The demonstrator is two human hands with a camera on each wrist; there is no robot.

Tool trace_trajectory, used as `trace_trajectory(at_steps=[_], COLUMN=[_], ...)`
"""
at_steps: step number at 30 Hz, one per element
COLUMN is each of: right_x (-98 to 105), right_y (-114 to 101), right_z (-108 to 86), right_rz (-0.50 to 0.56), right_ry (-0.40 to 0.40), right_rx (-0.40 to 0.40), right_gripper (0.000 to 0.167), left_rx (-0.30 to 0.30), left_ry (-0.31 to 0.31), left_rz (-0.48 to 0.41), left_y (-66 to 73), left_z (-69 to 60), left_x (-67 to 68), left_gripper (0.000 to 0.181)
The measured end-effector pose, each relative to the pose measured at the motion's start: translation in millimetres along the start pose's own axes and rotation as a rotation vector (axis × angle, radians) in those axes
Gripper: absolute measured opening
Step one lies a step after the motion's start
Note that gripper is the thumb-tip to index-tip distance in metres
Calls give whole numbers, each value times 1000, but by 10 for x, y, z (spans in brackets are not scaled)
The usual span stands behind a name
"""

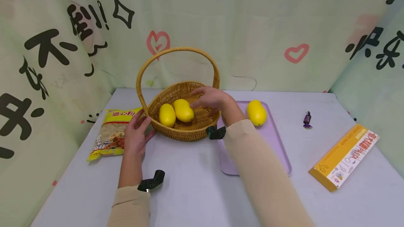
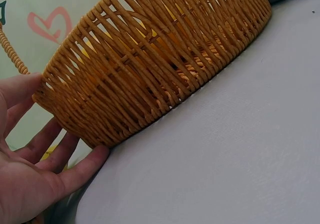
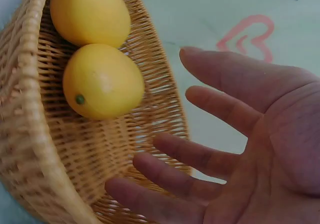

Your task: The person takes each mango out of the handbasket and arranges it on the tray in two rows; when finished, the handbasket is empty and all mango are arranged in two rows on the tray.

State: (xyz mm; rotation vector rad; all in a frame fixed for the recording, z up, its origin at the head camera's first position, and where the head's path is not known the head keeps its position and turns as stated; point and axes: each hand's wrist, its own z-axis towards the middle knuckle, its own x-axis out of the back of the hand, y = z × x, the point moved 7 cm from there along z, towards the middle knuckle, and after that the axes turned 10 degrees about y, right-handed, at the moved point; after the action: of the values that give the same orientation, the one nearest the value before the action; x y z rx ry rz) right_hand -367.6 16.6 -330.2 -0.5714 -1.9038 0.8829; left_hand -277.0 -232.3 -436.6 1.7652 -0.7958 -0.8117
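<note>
A wicker basket point(image 1: 186, 135) with a tall handle stands at the back of the table, holding two yellow fruits point(image 1: 167, 115) point(image 3: 103, 81) that lie side by side. My left hand point(image 1: 136, 134) rests against the basket's left side, its fingers spread, thumb at the rim; the left wrist view shows the fingertips on the wicker point(image 2: 145, 78). Over the basket's right part hovers my right hand point(image 1: 213, 100), fingers apart and holding nothing, as the right wrist view also shows. A third yellow fruit point(image 1: 257, 112) lies on a purple tray point(image 1: 271, 146) to the right.
At the left, behind my left hand, lies a yellow noodle bag point(image 1: 110, 134). A small purple-wrapped candy point(image 1: 307, 120) lies right of the tray, and an orange and white pasta box point(image 1: 344, 157) is near the right edge. A printed curtain point(image 1: 258, 45) hangs behind the table.
</note>
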Motion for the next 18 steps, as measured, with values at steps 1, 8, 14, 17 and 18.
trace_trajectory(at_steps=[1, 8, 14, 17, 18], right_x=[-23, -179, -346, -413, -431], right_y=[12, 73, 32, 19, 17], right_z=[18, 125, 201, 244, 258], right_rz=[25, 129, 136, 103, 92], right_ry=[1, 65, 107, 123, 131], right_rx=[-12, -65, -78, -78, -78], right_gripper=[59, 61, 60, 58, 57], left_rx=[1, -5, -6, -4, -2], left_ry=[2, 0, 0, -3, -5], left_rz=[-2, 14, 15, 9, 8], left_y=[-2, -6, -1, -2, -4], left_z=[3, 5, 0, -4, -5], left_x=[1, -14, -12, -9, -8], left_gripper=[52, 52, 52, 52, 53])
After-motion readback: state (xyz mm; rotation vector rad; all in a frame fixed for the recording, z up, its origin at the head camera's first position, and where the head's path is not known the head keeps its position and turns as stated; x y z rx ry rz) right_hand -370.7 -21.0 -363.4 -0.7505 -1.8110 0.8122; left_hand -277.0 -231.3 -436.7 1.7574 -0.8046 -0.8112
